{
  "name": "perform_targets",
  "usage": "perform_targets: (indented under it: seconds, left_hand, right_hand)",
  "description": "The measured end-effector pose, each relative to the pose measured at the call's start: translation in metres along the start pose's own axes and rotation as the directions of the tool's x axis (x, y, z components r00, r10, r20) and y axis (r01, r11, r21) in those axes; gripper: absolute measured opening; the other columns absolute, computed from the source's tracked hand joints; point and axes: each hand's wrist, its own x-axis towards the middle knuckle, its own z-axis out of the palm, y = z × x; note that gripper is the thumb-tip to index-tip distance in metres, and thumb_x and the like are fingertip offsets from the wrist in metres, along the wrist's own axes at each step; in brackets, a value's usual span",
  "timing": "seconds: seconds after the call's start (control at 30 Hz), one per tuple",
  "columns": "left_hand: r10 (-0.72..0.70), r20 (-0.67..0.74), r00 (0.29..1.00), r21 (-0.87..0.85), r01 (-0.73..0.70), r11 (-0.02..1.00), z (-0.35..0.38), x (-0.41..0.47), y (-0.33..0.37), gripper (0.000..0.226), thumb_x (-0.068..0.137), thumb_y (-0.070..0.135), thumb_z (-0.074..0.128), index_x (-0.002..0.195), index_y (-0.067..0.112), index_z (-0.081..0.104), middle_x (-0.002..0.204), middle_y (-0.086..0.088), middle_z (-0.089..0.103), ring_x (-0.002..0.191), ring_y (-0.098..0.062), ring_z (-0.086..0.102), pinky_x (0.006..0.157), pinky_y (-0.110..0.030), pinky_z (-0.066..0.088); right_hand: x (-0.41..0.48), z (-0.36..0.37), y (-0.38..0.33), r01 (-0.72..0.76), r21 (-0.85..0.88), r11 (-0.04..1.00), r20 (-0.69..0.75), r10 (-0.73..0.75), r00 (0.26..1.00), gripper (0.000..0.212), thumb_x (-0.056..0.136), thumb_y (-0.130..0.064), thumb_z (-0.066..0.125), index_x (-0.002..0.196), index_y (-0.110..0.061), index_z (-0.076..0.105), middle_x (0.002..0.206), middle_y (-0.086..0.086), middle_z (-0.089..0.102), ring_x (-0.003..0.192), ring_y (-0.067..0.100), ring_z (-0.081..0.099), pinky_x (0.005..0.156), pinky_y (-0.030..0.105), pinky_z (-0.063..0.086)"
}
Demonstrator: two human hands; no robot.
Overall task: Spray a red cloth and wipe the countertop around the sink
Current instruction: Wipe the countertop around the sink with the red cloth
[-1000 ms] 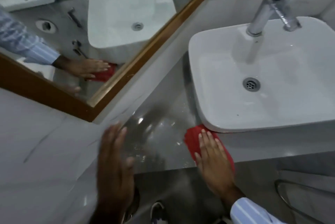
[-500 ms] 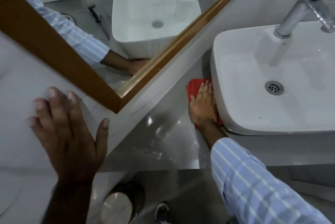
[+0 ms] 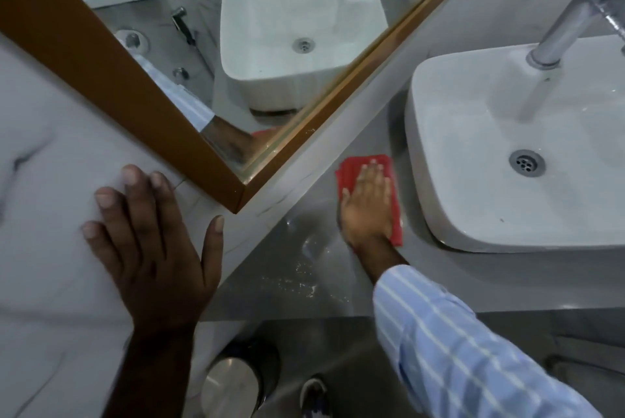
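A folded red cloth (image 3: 351, 169) lies flat on the grey countertop (image 3: 304, 269), just left of the white basin (image 3: 507, 221). My right hand (image 3: 368, 206) presses down on the cloth with flat fingers, palm covering most of it. My left hand (image 3: 148, 242) rests flat with spread fingers on the white marble wall at the left, holding nothing. Wet streaks and droplets shine on the counter in front of the cloth. No spray bottle is in view.
A wood-framed mirror (image 3: 142, 86) runs diagonally behind the counter. A chrome tap (image 3: 571, 15) rises at the basin's back. Below the counter edge stand a steel bin (image 3: 233, 384) and a shoe (image 3: 313, 394).
My right hand slid the cloth from the counter's front edge back along the basin's left side. My left hand moved up and left onto the wall.
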Motion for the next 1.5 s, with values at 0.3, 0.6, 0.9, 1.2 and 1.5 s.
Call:
perform_targets:
  seconds: [0.3, 0.6, 0.9, 1.2, 1.5]
  left_hand:
    - [0.010, -0.014, 1.000, 0.031, -0.010, 0.999, 0.000, 0.002, 0.001, 0.085, 0.103, 0.048, 0.051, 0.166, 0.005, 0.013, 0.177, -0.004, -0.011, 0.164, -0.025, -0.011, 0.133, -0.045, -0.006]
    - [0.014, -0.023, 1.000, 0.052, -0.013, 0.999, 0.002, 0.000, -0.001, 0.084, 0.104, 0.051, 0.047, 0.166, 0.006, 0.014, 0.176, -0.012, 0.007, 0.164, -0.024, -0.010, 0.133, -0.045, -0.004]
    - [0.028, -0.018, 0.999, 0.025, -0.027, 0.999, 0.001, 0.003, 0.001, 0.083, 0.104, 0.050, 0.047, 0.166, 0.004, 0.016, 0.169, -0.025, 0.021, 0.162, -0.036, -0.001, 0.132, -0.042, -0.012]
    - [0.005, 0.036, 0.999, 0.029, -0.006, 1.000, -0.007, 0.005, 0.002, 0.083, 0.105, 0.054, 0.041, 0.167, 0.007, 0.009, 0.171, -0.022, 0.022, 0.162, -0.020, -0.017, 0.132, -0.041, -0.012]
    - [0.035, 0.010, 0.999, 0.018, -0.035, 0.999, -0.003, 0.003, 0.000, 0.081, 0.106, 0.054, 0.040, 0.165, 0.004, 0.018, 0.169, -0.024, 0.023, 0.158, -0.040, 0.008, 0.131, -0.041, -0.012]
  right_hand:
    - [-0.119, 0.021, 0.051, 0.816, -0.101, 0.569, 0.198, -0.793, 0.577, 0.071, 0.100, -0.052, 0.048, 0.159, -0.011, 0.040, 0.166, 0.009, 0.038, 0.154, 0.023, 0.034, 0.127, 0.042, 0.029]
    - [-0.071, 0.023, -0.018, 0.034, 0.020, 0.999, -0.052, -0.033, 0.998, 0.071, 0.109, -0.043, 0.025, 0.164, -0.001, 0.010, 0.173, 0.021, 0.014, 0.161, 0.037, 0.013, 0.131, 0.052, 0.013]
    - [-0.196, 0.100, -0.156, 0.341, 0.169, 0.925, 0.146, -0.365, 0.919, 0.066, 0.112, -0.039, 0.028, 0.162, -0.003, 0.005, 0.172, 0.024, 0.002, 0.160, 0.041, 0.006, 0.130, 0.051, 0.002]
    - [-0.158, 0.050, -0.012, 0.137, 0.049, 0.989, -0.059, -0.134, 0.989, 0.070, 0.108, -0.044, 0.038, 0.162, -0.001, 0.024, 0.169, 0.022, 0.028, 0.157, 0.037, 0.027, 0.127, 0.050, 0.014]
    - [-0.199, 0.114, -0.128, 0.600, 0.105, 0.793, 0.012, -0.604, 0.797, 0.073, 0.101, -0.041, 0.060, 0.157, -0.007, 0.030, 0.166, 0.016, 0.038, 0.155, 0.034, 0.032, 0.126, 0.050, 0.016]
